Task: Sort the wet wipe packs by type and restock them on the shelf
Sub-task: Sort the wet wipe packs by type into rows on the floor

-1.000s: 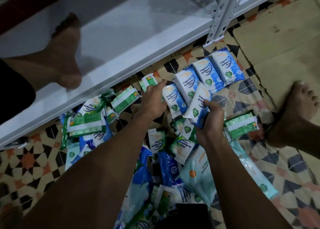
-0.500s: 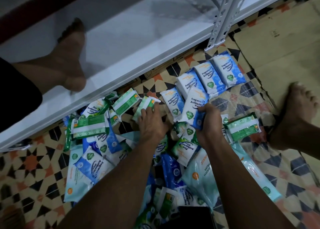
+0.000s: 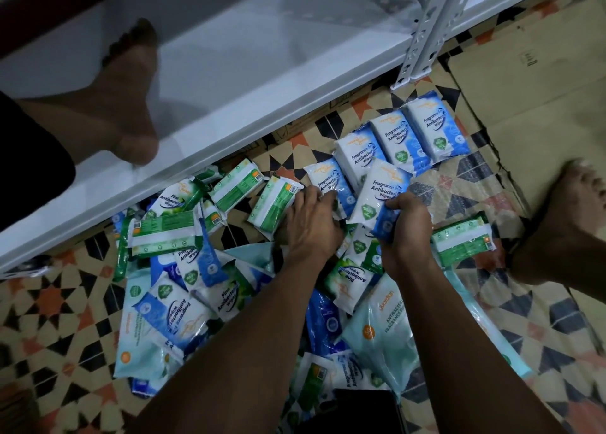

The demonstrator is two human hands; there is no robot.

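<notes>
Since a second ago, both hands are sitting lower and closer together over the pile, and the blue pack in the right one is lying nearer the sorted row. At far left, a white shelf (image 3: 249,83) is running diagonally above the patterned floor (image 3: 49,309), with a bare foot (image 3: 131,106) resting on it. Below its edge, green pine packs (image 3: 164,233) are lying jumbled with blue ones. The left hand (image 3: 313,225) is reaching palm-down into the heap, fingertips touching a blue fragrance-free pack (image 3: 331,184); whether it is gripping anything I cannot tell. Just beside it, the right hand (image 3: 406,227) is clamping the lower end of another blue pack (image 3: 382,192), tilted upright. Beyond, a row of three blue packs (image 3: 403,138) is lying side by side near flattened cardboard (image 3: 531,99).
</notes>
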